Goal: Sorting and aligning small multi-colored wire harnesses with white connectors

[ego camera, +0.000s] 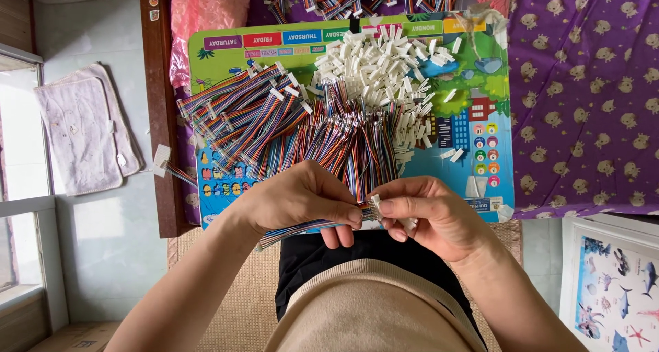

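Head view: left hand (305,199) pinched around a flat rainbow ribbon cable (302,229), right hand (429,211) gripping a small white connector housing (375,206) at its tip, above the lap. Light, floppy wires; small, rigid plastic shell; best held near the end. No containers; loose housings (384,67) heaped on the colourful board (480,166).

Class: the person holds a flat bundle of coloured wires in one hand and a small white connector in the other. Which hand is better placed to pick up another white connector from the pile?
Probably the right hand: its fingertips pinch only a small white connector, and the pile of white connectors lies ahead on its side. The left hand is wrapped around the wire bundle.
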